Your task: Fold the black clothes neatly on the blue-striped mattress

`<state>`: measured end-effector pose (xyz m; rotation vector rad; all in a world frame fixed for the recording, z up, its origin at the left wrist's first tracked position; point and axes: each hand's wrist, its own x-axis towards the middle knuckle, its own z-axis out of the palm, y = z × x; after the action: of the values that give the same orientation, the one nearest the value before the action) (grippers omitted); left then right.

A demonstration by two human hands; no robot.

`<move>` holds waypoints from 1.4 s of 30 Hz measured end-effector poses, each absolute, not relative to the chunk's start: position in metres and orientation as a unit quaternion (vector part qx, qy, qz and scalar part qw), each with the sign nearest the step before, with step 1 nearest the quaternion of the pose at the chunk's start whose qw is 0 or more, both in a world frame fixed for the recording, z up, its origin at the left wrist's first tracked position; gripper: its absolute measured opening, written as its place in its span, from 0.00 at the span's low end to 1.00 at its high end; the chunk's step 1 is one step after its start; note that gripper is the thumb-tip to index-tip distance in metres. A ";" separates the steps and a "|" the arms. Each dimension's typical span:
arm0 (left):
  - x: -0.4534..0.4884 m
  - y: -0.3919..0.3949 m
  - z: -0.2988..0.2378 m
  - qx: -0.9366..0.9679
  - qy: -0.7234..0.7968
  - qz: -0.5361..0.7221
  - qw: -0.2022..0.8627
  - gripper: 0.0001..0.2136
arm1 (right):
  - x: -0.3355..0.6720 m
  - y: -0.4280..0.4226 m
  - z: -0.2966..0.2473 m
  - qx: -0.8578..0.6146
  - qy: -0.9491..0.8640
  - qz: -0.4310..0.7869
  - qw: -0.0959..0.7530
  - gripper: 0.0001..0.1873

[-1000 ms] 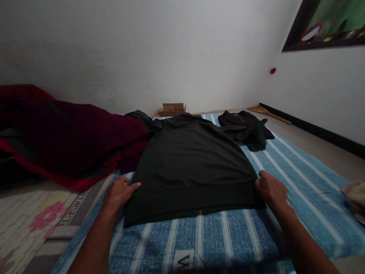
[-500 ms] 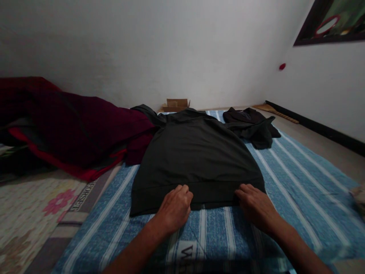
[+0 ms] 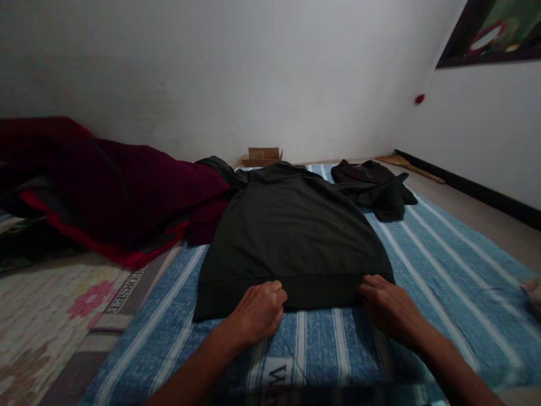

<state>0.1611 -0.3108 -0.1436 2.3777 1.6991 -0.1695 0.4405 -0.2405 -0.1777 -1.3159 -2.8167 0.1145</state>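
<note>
A dark long-sleeved sweatshirt (image 3: 291,225) lies spread flat, its wide hem band toward me and its neck at the far end. My left hand (image 3: 261,307) is closed on the hem, a little left of the band's middle. Near the hem's right corner, my right hand (image 3: 391,304) pinches the same edge. Both hands have their fingertips hidden under or behind the knuckles. One sleeve reaches out to the right with its end bunched; the other runs left and partly meets a maroon garment.
Maroon and red clothing (image 3: 139,192) is heaped at the left. A dark folded garment (image 3: 363,171) lies at the far right of the blue striped cloth (image 3: 448,270). An open cardboard box (image 3: 264,155) sits by the back wall. Floral bedding (image 3: 51,321) shows at left.
My right hand has slid slightly right along the hem, and the hem edge looks straighter. My left hand has hardly moved, still on the hem.
</note>
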 end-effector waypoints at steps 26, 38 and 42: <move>0.136 -0.291 -0.118 0.805 0.544 -0.096 0.217 0.05 | 0.444 -0.200 -0.137 -0.416 -0.874 0.249 0.041 0.07; 0.176 -0.168 -0.164 0.834 0.542 0.100 0.026 0.17 | 0.390 0.010 -0.117 -0.636 -0.758 0.074 0.123 0.15; 0.173 -0.169 -0.196 0.834 0.545 0.083 0.029 0.27 | 0.389 0.059 -0.131 -0.687 -0.719 0.065 0.082 0.20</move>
<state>0.1727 -0.1692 -0.1956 2.5709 1.6817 0.2575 0.3892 0.0592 -0.1314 -2.0522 -2.1494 0.1931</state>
